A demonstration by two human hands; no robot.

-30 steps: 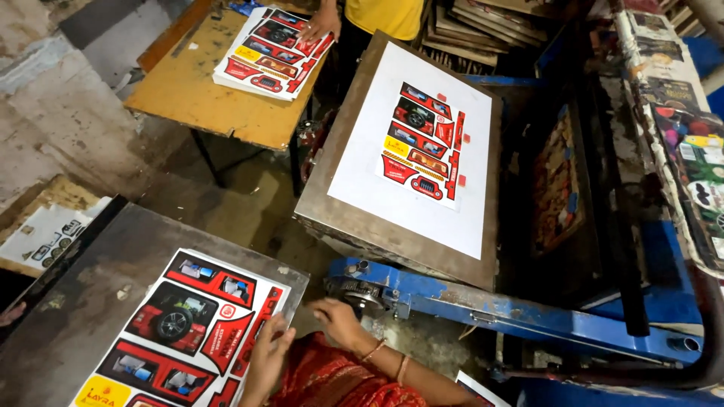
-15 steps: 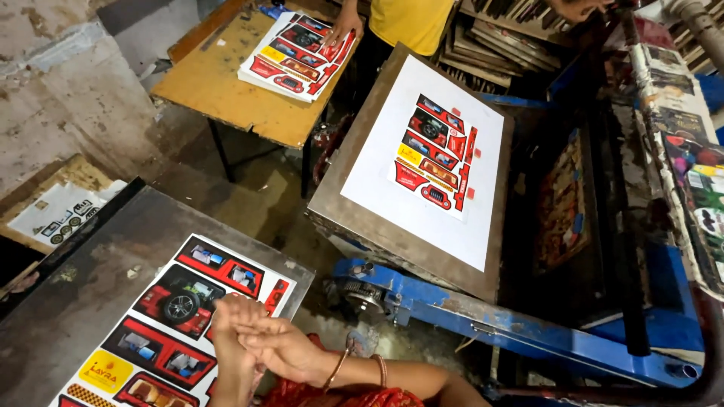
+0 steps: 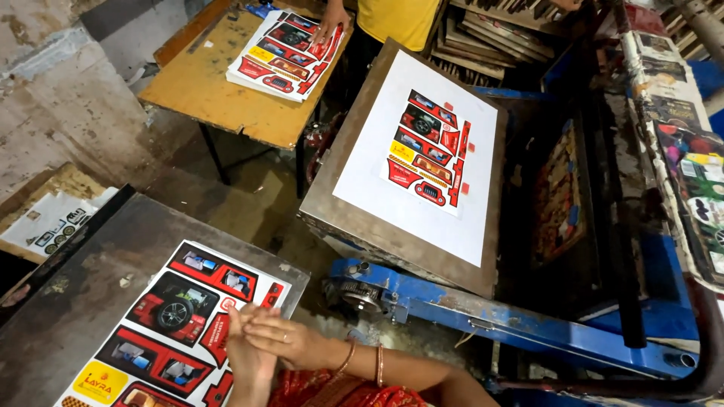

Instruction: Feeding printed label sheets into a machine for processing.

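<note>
A printed sheet (image 3: pixel 162 324) with red car pictures lies on a grey metal table (image 3: pixel 83 279) at the lower left. Both my hands hover over its right edge, pressed one against the other. My left hand (image 3: pixel 245 371) points upward with straight fingers. My right hand (image 3: pixel 290 343), with bangles at the wrist, lies flat across it. Neither hand holds anything.
A tilted metal plate (image 3: pixel 377 226) on a blue press frame (image 3: pixel 483 316) carries a white sheet with the same red print (image 3: pixel 430 154). At the back, another person's hand (image 3: pixel 329 19) rests on a stack of printed sheets (image 3: pixel 286 53) on a wooden table (image 3: pixel 219 90).
My hands left the sheet's right edge and came together over it, the right one now across the left. The view has shifted slightly.
</note>
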